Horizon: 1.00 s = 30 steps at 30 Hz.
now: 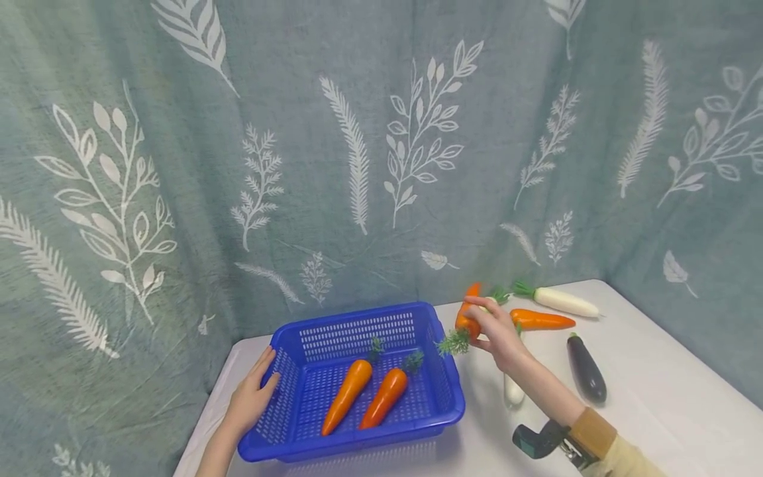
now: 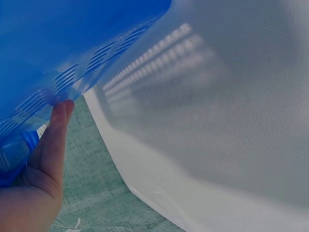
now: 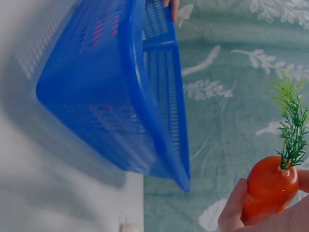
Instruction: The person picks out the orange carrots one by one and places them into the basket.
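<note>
Beside the blue basket [image 1: 423,426], the right hand [image 1: 499,333] grips a carrot [image 1: 467,323] whose fronds [image 1: 454,342] could snag the rim [image 1: 457,405] if carried low; the left hand [image 1: 252,396], fingers straight, touches the opposite side

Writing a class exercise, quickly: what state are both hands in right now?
Left hand: open, touching the blue basket.
Right hand: closed, holding an orange carrot.

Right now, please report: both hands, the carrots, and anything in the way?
Right hand gripping one carrot near blue basket. Left hand touching basket's left side. Two carrots inside; opening looks unblocked.
</note>
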Available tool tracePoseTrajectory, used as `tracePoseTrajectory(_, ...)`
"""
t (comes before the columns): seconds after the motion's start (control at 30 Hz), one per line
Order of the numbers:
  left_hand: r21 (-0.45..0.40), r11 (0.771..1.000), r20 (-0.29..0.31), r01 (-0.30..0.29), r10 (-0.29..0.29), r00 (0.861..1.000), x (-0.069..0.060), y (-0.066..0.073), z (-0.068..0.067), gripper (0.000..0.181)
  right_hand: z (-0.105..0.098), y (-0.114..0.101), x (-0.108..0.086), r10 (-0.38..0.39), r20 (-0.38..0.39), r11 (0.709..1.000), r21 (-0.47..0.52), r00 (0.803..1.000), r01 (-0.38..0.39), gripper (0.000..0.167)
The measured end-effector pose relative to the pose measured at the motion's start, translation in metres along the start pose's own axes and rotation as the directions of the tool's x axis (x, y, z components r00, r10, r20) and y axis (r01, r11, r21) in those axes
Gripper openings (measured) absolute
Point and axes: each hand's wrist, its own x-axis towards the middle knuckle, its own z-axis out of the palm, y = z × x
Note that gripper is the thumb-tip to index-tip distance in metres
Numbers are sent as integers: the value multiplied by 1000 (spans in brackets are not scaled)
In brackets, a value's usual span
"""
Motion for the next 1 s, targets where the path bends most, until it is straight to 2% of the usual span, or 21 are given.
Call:
tracePoseTrajectory(0.13,4,1000,0,-2,2,1000,-1,-2,0,53,6,0,-4,-19,37,999,30,999,18,47)
tracePoseTrajectory(0.53,3,1000,4,7,-7,1000,1,0,-1,52,27,11,-15,-17,167,999,52,986,9,44)
tracePoseTrajectory(0.87,0,1000,9,9,-9,1000,-2,-4,-2,54,53,22,-14,-27,267,996,88,963,4,43)
tracePoseTrajectory(1.0,-14,1000,21,-13,13,1000,-1,-2,-1,54,59,30,-15,-22,294,998,70,956,2,43)
